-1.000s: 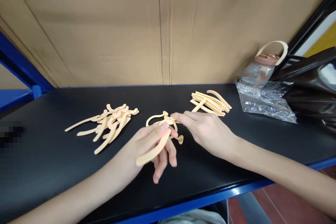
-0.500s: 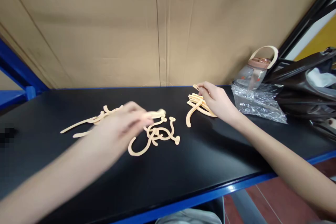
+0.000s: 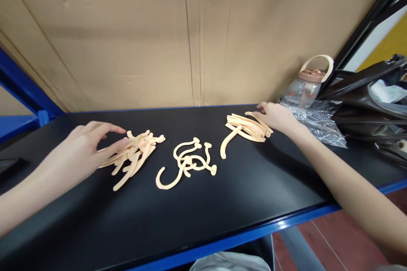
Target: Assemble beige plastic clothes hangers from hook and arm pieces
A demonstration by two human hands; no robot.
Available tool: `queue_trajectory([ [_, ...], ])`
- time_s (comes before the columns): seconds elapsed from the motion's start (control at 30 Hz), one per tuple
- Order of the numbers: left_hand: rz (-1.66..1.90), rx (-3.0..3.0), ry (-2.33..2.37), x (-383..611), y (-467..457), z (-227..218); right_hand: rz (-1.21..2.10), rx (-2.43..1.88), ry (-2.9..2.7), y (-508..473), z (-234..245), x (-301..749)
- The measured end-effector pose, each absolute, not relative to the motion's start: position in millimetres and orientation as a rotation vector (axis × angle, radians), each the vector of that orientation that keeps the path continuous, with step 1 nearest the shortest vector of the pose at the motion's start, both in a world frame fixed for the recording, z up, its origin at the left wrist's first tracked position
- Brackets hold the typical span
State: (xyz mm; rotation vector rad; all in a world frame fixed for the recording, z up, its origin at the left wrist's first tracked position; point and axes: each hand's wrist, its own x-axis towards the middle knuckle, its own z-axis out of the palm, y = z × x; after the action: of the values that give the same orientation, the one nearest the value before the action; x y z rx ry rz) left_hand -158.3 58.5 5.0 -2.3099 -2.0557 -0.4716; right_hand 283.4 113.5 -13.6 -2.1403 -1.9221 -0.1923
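Left hand spread at one pile, right hand at the other

In the head view, the left hand [image 3: 81,146] is hovering at the near-left pile of pale strips [image 3: 140,148], with thumb and index finger standing apart and a clear gap showing between them. The thumb tip is overlapping the edge of the pile; whether it is touching a strip, I cannot tell. The right hand [image 3: 280,118] is bending its fingertips down at the back of the right-hand pile [image 3: 248,127], just beside a curved strip [image 3: 254,115] there. The strip is partly hiding behind the fingers, so I cannot tell whether they are closing on it or merely lying near it.

Between the two piles, a cluster of curved pieces [image 3: 188,161] is lying on the black table [image 3: 190,220], its strips crossing at the middle and several ends flaring into rounded knobs. Neither hand is touching it.

At the right, a clear bottle [image 3: 300,91] is standing behind a crinkled plastic wrapper [image 3: 330,127], with a dark bag [image 3: 356,116] lying beside them. The bottle is showing small red marks [image 3: 310,96], too small for making out as writing or pictures. Plain brown cardboard [image 3: 127,51] is standing along the back
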Motion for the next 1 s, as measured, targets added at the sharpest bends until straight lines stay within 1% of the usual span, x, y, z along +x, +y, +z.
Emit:
queue_trajectory([
  [0.1,-0.425,-2.443,-2.001,-172.0,59.7,-6.1,-0.066,-2.221,-2.021,119.2,-18.0,298.4],
  [0.2,-0.312,-2.611,-1.939,-175.5,55.6,-18.8,-0.044,-2.172,-2.045,126.8,-21.5,301.0],
  [0.27,-0.245,-2.610,-1.952,-169.6,50.6,-25.3,0.003,-2.124,-2.069,129.8,-22.2,296.5],
  [0.4,-0.513,-2.562,-1.865,-155.6,47.3,-34.4,0.098,-2.039,-2.155,124.8,-20.7,282.1],
  [0.5,-0.409,-2.624,-1.805,-153.9,53.8,-40.6,0.130,-1.958,-2.201,112.9,-17.8,274.0],
  [0.63,-0.349,-2.569,-1.761,-152.6,63.2,-45.6,0.270,-1.745,-2.396,98.3,-18.2,268.2],
  [0.77,-0.243,-2.657,-1.731,-144.5,73.8,-42.5,0.191,-1.502,-2.573,95.9,-27.8,261.2],
  [0.83,-0.223,-2.675,-1.729,-140.5,83.0,-39.6,0.123,-1.455,-2.586,99.1,-33.1,257.3],
  [1.0,-0.239,-2.706,-1.655,-134.4,117.1,-36.5,-0.023,-1.617,-2.484,114.9,-39.5,252.9],
])
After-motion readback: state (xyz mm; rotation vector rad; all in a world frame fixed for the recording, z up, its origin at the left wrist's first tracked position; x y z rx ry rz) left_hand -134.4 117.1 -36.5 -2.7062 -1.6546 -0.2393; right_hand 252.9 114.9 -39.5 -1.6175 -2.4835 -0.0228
